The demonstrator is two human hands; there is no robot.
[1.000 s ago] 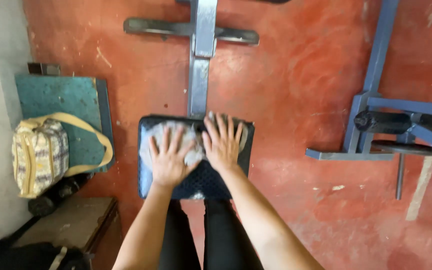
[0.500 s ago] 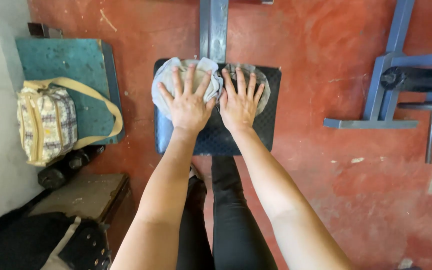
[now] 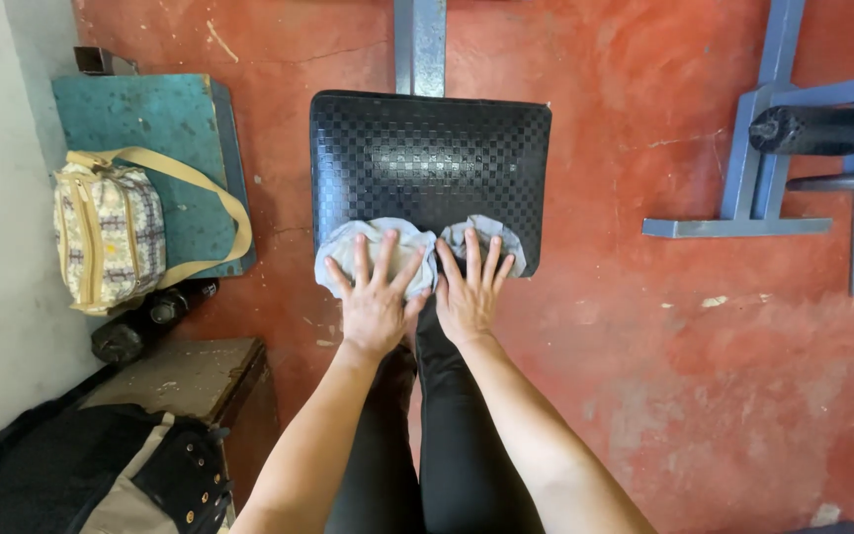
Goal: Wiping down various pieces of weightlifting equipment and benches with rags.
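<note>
Cloth, grey, lying on near edge of black padded seat | left hand and right hand pressing flat on it, fingers spread | checked bag sitting on green board at left | blue frame standing at right on red floor

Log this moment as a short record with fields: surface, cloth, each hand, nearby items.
Surface: black checker-textured padded bench seat on a grey metal post, over a red floor
Cloth: crumpled pale grey rag at the seat's near edge
Left hand: flat on the rag, fingers spread
Right hand: flat on the rag beside the left, fingers spread
Nearby left: cream plaid bag with tan strap on a teal board
Nearby right: blue metal frame
</note>
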